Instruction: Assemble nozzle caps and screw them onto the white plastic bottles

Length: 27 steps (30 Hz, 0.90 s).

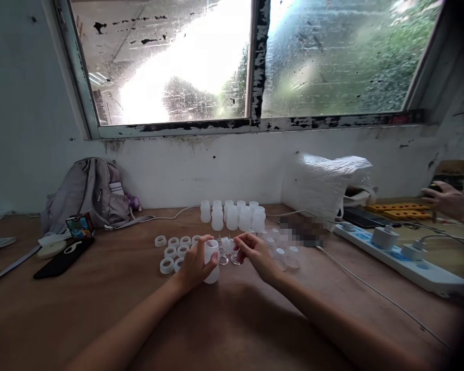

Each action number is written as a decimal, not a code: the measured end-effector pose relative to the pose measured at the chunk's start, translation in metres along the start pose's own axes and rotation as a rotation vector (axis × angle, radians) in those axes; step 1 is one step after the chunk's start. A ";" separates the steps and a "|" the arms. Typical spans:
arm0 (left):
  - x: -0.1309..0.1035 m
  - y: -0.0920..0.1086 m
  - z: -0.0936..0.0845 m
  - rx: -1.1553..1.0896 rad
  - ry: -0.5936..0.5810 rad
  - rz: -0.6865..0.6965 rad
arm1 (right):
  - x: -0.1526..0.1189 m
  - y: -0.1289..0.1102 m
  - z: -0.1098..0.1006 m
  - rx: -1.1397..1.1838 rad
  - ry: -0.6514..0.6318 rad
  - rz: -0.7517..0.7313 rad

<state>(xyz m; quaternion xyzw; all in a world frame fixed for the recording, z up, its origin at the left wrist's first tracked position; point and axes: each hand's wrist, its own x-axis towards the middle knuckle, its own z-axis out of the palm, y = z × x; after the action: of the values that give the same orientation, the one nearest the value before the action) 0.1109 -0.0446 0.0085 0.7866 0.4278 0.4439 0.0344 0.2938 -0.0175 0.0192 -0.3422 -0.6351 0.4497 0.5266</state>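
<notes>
My left hand (193, 265) is wrapped around a translucent white plastic bottle (211, 274), which stands upright on the table in front of me. Just to its right, the thumb and fingers of my right hand (257, 255) are pinched together; whatever is between them is too small to make out. Small clear plastic pieces (223, 259) lie between and behind my hands. White plastic rings (167, 266) are set out in rows left of the bottle, partly hidden by my left hand. Beyond my hands, several similar bottles (232, 218) stand in rows. Clear round-based parts (293, 262) lie right of my right hand.
A grey backpack (88, 193) leans on the wall, with a black phone-like slab (64, 258) before it. At right are a white plastic bag (320, 180), a power strip (404, 257), a cable (371, 284) and another person's hand (450, 198).
</notes>
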 end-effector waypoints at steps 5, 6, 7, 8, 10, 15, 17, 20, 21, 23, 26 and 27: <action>-0.008 0.004 0.010 -0.172 -0.104 -0.098 | -0.003 -0.006 0.004 0.007 -0.009 -0.043; -0.009 0.006 0.010 -0.175 -0.144 -0.113 | -0.004 -0.008 0.004 0.002 -0.012 -0.056; -0.010 0.008 0.010 -0.165 -0.179 -0.119 | -0.004 -0.010 0.004 -0.009 -0.015 -0.072; -0.010 0.009 0.009 -0.147 -0.201 -0.116 | -0.005 -0.012 0.004 -0.025 -0.021 -0.088; -0.011 0.010 0.008 -0.105 -0.211 -0.096 | -0.007 -0.016 0.004 -0.068 -0.042 -0.119; -0.011 0.003 0.002 0.028 -0.205 -0.072 | -0.010 -0.015 0.003 -0.184 -0.162 -0.096; -0.011 -0.002 0.000 0.114 -0.220 -0.035 | -0.010 -0.010 0.003 -0.215 -0.220 -0.059; -0.010 -0.010 -0.004 0.251 -0.268 0.060 | -0.008 0.000 0.003 -0.254 -0.278 -0.012; -0.010 -0.012 -0.004 0.283 -0.280 0.088 | -0.007 0.003 0.003 -0.263 -0.284 -0.002; -0.008 -0.014 -0.006 0.319 -0.292 0.127 | -0.005 0.008 0.002 -0.262 -0.284 0.010; -0.007 -0.014 -0.009 0.348 -0.310 0.148 | -0.004 0.011 0.003 -0.221 -0.315 0.032; -0.007 -0.013 -0.010 0.357 -0.324 0.152 | -0.005 0.010 0.003 -0.213 -0.336 0.030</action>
<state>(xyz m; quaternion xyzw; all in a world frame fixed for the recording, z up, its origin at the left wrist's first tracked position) 0.0937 -0.0446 0.0045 0.8711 0.4278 0.2308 -0.0705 0.2910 -0.0186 0.0078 -0.3256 -0.7530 0.4385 0.3670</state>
